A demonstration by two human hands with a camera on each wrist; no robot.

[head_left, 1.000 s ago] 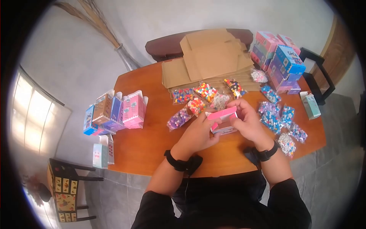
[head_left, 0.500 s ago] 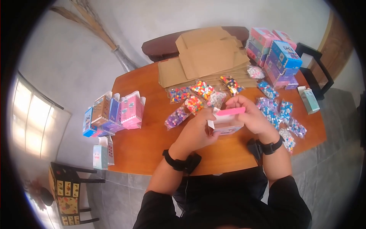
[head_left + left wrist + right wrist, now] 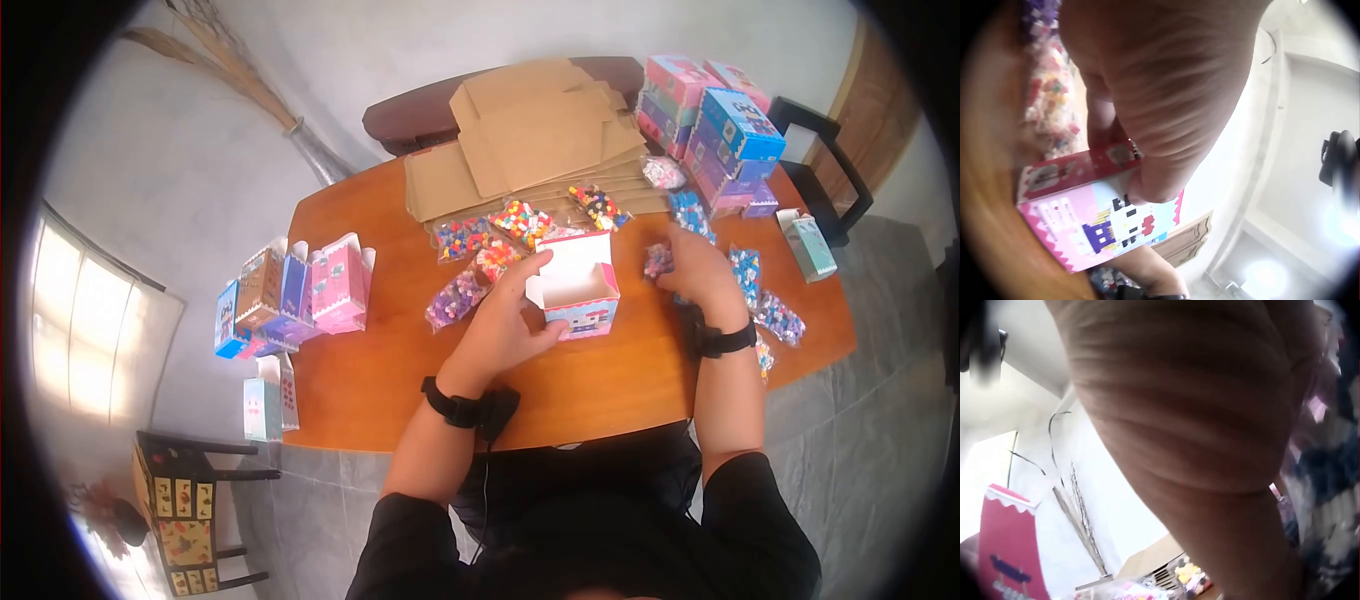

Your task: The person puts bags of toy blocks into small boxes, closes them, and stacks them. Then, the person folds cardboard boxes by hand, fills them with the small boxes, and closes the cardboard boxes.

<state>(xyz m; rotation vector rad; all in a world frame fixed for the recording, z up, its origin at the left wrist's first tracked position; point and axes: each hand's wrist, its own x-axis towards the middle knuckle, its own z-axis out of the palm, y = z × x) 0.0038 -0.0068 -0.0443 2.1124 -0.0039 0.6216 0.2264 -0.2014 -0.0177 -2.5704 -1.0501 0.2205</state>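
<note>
Gripping an open box [image 3: 588,315], left fingers [image 3: 537,263] arch wide; right fingers [image 3: 682,240] pinch bagged beads [image 3: 657,262].

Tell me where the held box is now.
In the head view, the box is right of centre, below the brown cardboard, gripped by the left hand.

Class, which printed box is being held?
The open box in the middle: the left hand grips it; the other boxes sit untouched to either side.

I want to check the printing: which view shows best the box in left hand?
The left wrist view: the box is largest there, its printed face close. The head view shows it small but with its open top; the right wrist view, one cropped pink side.
</note>
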